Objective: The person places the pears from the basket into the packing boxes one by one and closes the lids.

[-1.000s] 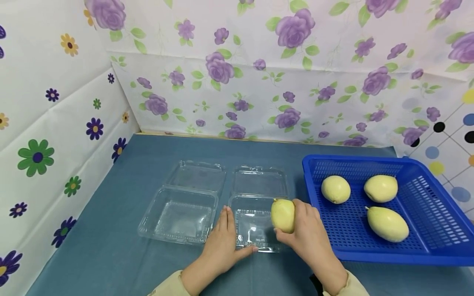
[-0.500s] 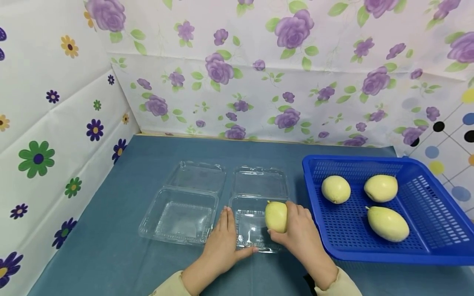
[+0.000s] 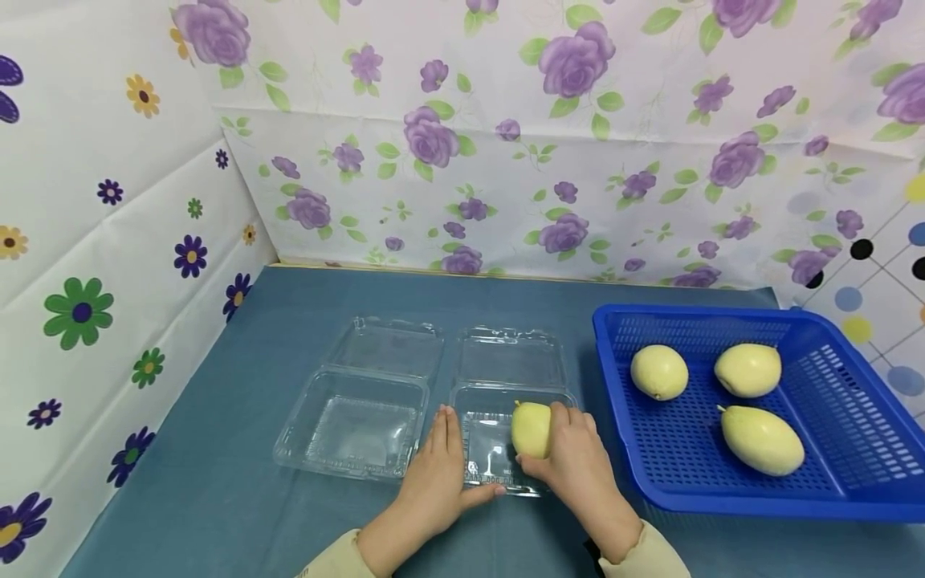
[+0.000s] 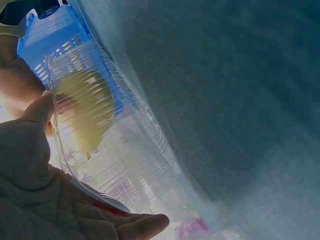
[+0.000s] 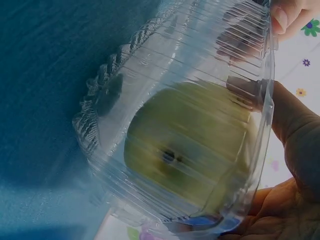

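A yellow pear with a short stem is gripped by my right hand, fingers over its right side and thumb at the front. It is down inside the right-hand clear plastic clamshell box, whose lid lies open behind. Through the ribbed wall, the right wrist view shows the pear's blossom end. My left hand has its fingers straight along the left side of that box, and the thumb reaches along its front edge. The left wrist view shows this thumb right at the rim.
Left of my left hand stands a second clear clamshell box, lid open, nothing in it. On the right is a blue plastic basket holding three pears. Flower-patterned sheets rise behind and left of the blue tabletop.
My right hand has moved left and lower with the pear, from over the box's right side down into it. The left hand has stayed in place at the box.
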A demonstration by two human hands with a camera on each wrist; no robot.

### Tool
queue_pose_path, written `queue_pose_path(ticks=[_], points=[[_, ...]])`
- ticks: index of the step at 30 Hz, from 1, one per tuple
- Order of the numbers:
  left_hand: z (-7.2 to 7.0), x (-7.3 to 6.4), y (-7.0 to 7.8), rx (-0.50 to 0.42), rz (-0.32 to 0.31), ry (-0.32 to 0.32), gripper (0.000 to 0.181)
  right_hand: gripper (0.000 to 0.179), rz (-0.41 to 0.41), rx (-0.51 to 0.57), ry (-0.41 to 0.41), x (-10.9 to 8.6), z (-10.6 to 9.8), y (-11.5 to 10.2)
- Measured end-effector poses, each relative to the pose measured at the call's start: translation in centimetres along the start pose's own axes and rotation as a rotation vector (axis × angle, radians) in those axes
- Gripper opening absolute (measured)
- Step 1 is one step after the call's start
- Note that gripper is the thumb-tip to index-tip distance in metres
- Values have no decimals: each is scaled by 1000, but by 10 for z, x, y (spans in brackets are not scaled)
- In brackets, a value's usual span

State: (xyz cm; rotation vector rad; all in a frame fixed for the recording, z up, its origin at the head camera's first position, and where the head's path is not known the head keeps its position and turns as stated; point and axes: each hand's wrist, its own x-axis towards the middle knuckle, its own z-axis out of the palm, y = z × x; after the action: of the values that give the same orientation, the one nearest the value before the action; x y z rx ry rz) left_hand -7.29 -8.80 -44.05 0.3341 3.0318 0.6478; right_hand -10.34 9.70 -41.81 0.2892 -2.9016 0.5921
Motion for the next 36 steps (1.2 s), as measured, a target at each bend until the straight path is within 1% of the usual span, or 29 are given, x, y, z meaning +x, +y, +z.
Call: queue_pose_path(ticks=[8, 15, 21, 24, 27, 31, 36], points=[[0, 1, 1, 33, 28, 37, 115, 70, -10, -39, 47, 0, 5, -1], [0, -1, 0, 30, 30, 34, 114, 73, 12, -81, 55, 1, 10, -4], [1, -1, 0, 23, 27, 41, 114, 76, 13, -107, 91, 4, 12, -5], [1, 1, 1, 21, 34, 44, 114, 72, 12, -104, 118, 4, 13, -2], [1, 2, 2, 10, 31, 40, 113, 68, -6, -102, 147, 4, 14, 1], [3, 1, 3, -4, 24, 37, 113, 69, -26, -96, 189, 2, 18, 5], [6, 0, 4, -17, 27, 49, 113, 71, -55, -95, 250, 0, 23, 8]])
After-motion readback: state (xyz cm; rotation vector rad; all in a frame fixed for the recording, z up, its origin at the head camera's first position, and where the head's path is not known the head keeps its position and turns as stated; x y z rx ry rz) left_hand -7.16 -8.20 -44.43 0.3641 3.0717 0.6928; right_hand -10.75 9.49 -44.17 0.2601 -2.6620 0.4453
